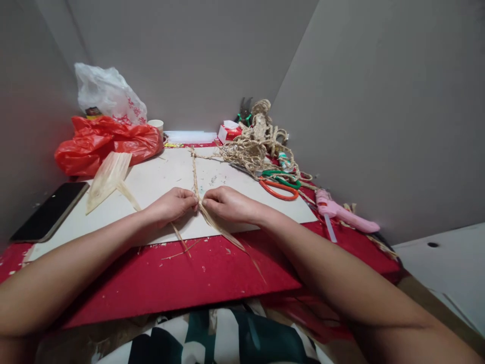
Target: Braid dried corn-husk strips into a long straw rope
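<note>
A thin braid of dried husk strips [194,172] runs away from me over the white board [159,177]. At its near end my left hand [172,205] pinches the strands with thumb and forefinger. My right hand [225,202] grips the same spot from the other side, its fingers closed on the strands. Loose husk strips [223,232] hang from between the hands past the board's near edge. Left of the left hand lies a wide pale corn husk [109,177], partly split.
Coiled straw cord [252,149] is heaped at the back right, beside orange-handled scissors [278,190] and pliers [245,117]. A pink glue gun [346,215] lies at right. Red [106,141] and white plastic bags [109,91], a paper cup [156,124] and a phone [51,210] are at left.
</note>
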Demonstrator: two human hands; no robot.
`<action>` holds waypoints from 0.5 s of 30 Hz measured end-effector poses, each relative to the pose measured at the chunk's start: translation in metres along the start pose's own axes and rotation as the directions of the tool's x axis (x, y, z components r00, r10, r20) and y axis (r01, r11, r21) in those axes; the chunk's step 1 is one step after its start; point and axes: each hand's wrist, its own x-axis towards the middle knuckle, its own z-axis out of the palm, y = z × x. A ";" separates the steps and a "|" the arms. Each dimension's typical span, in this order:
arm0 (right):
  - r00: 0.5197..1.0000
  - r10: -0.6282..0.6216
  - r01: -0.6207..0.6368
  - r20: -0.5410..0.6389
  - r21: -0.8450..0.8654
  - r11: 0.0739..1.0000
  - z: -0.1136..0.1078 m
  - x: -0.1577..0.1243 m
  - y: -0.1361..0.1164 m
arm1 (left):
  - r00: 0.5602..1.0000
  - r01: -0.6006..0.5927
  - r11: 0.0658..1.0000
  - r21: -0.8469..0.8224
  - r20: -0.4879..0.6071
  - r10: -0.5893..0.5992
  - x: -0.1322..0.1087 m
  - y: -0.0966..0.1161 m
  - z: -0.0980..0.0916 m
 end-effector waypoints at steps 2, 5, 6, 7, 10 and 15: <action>0.998 0.051 -0.052 0.024 0.030 0.998 -0.004 -0.001 -0.004 | 0.999 -0.027 0.999 0.020 -0.030 0.027 0.000 -0.002 0.001; 0.988 0.142 -0.151 0.059 0.219 0.964 -0.003 -0.002 -0.013 | 0.997 -0.055 0.998 0.024 -0.056 0.057 -0.001 -0.004 0.003; 0.984 0.164 -0.178 0.069 0.294 0.939 0.000 -0.003 -0.016 | 0.996 -0.064 0.998 0.020 -0.055 0.065 -0.002 -0.004 0.003; 0.979 0.187 -0.203 0.079 0.360 0.911 0.004 -0.003 -0.018 | 0.996 -0.073 0.997 0.013 -0.054 0.074 -0.003 -0.004 0.004; 0.963 0.245 -0.269 0.112 0.457 0.848 0.019 -0.003 -0.020 | 0.993 -0.103 0.994 -0.022 -0.053 0.102 -0.007 -0.004 0.006; 0.961 0.232 -0.273 0.151 0.369 0.888 0.034 -0.010 -0.027 | 0.991 -0.117 0.989 -0.094 -0.070 0.110 -0.011 -0.005 0.010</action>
